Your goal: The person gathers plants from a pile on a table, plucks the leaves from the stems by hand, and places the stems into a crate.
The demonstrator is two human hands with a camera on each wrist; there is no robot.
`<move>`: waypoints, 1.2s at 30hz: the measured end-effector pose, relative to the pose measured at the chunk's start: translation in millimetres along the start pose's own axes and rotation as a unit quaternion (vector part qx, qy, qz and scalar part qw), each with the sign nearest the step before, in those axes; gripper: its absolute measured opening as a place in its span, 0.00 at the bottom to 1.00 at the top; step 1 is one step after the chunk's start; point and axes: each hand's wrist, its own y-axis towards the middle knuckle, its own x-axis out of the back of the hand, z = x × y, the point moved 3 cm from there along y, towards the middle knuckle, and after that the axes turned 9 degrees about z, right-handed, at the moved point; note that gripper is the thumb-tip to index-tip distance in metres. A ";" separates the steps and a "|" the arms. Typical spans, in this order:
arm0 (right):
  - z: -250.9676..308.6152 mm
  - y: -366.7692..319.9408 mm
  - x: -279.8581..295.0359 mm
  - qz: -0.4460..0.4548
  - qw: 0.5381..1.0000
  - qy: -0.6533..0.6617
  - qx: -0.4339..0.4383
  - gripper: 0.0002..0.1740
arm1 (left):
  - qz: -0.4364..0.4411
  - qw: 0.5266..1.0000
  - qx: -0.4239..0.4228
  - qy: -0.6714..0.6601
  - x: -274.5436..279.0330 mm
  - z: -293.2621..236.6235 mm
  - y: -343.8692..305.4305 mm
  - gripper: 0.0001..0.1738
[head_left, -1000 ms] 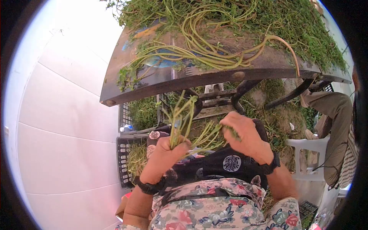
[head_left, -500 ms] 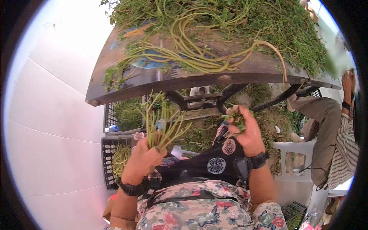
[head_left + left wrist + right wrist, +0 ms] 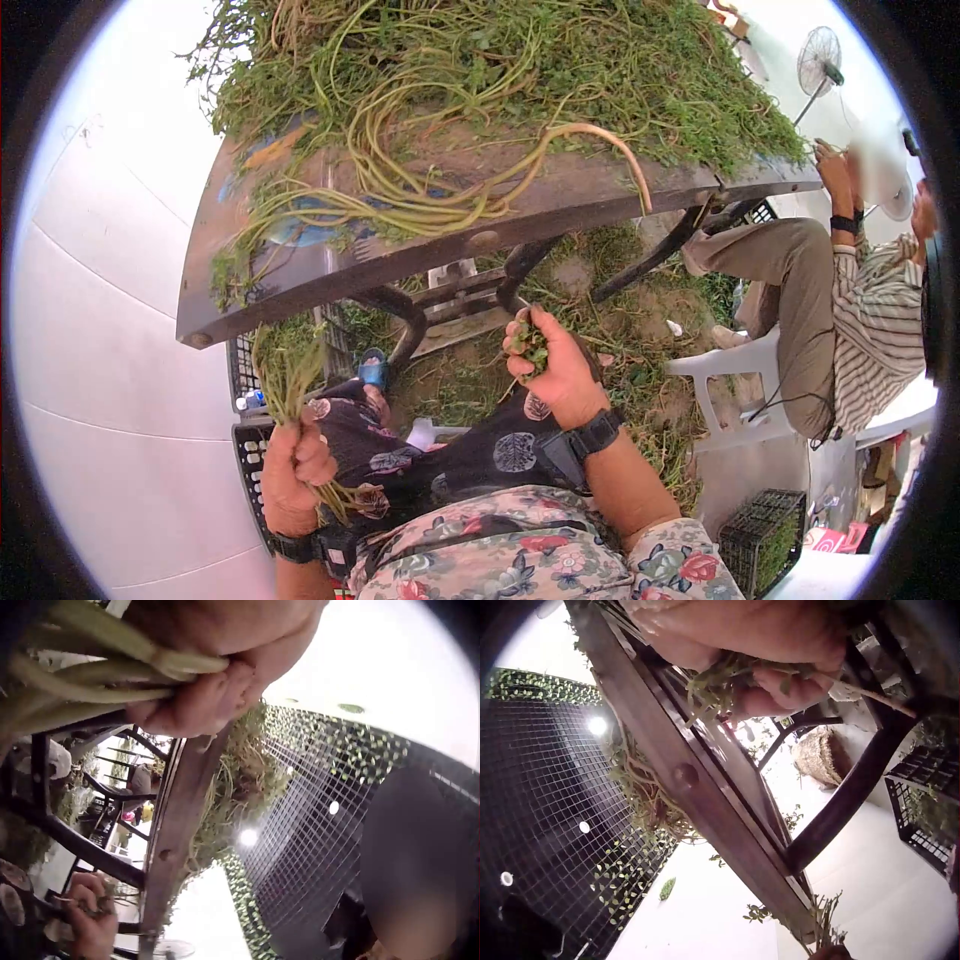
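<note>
On the left in the head view, my left hand (image 3: 292, 475) grips a bunch of green plant stems (image 3: 288, 375), leafy ends upward and cut ends poking out below the fist. Thick pale stems (image 3: 82, 675) cross the fingers in the left wrist view. My right hand (image 3: 565, 375) is raised before the table edge, fingers curled round a small clump of green leaves (image 3: 530, 347). A few sprigs (image 3: 712, 686) and one thin stem stick out of that hand in the right wrist view. Long stems (image 3: 420, 210) lie along the near side of the wooden table (image 3: 330, 265).
A large heap of greens (image 3: 620, 80) covers the table's far part. Black crates (image 3: 250, 450) stand at left, another crate (image 3: 765, 540) at lower right. Plant scraps litter the floor (image 3: 640, 390). A person in a striped shirt (image 3: 870, 310) sits by a white plastic stool (image 3: 740, 390).
The hands have moved apart. My left hand has shifted left and lower with the stem bunch, my right has drawn away with the leaf clump. The head view has swung to the right.
</note>
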 end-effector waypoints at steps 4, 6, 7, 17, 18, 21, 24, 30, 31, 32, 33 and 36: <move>-6.4 -2.8 -9.3 -0.076 0.996 -0.040 -0.001 0.09 | 0.033 0.989 -0.042 -0.140 6.4 -3.4 3.7 0.12; -10.2 -1.7 -6.0 -0.038 0.999 -0.027 -0.002 0.09 | -0.002 0.985 -0.072 -0.156 17.0 -0.6 2.5 0.14; -9.8 -3.3 -9.9 -0.036 0.999 -0.020 -0.008 0.07 | -0.007 0.978 -0.076 -0.194 21.7 0.1 0.5 0.14; -19.5 4.6 7.0 -0.002 1.000 -0.029 -0.005 0.07 | -0.043 0.984 -0.097 -0.145 72.2 15.8 10.0 0.09; -21.7 9.1 28.7 -0.009 0.986 -0.157 0.061 0.07 | -0.057 0.987 -0.108 -0.103 71.8 16.6 8.5 0.09; -7.4 -11.7 -4.0 0.049 0.722 -0.677 0.135 0.12 | -0.064 0.963 -0.107 0.239 55.6 21.5 8.5 0.13; -26.4 0.8 1.7 -0.050 0.993 -0.094 -0.046 0.06 | -0.112 0.979 -0.077 -0.151 114.9 39.7 20.2 0.05; -47.3 23.8 32.2 -0.103 0.987 -0.082 -0.092 0.07 | -0.230 0.951 -0.029 -0.206 140.5 47.0 23.1 0.10; -50.7 26.4 31.0 -0.105 0.986 -0.093 -0.090 0.07 | -0.232 0.948 -0.035 -0.214 141.0 47.6 23.5 0.04; -55.2 28.8 29.9 -0.117 0.984 -0.098 -0.096 0.07 | -0.230 0.949 -0.036 -0.212 140.7 49.0 23.5 0.03; -61.0 30.4 27.8 -0.129 0.981 -0.104 -0.103 0.08 | -0.228 0.950 -0.036 -0.209 139.6 49.3 22.7 0.03; -71.6 38.1 42.3 -0.160 0.973 -0.107 -0.130 0.08 | -0.234 0.952 -0.026 -0.198 139.7 48.6 20.5 0.06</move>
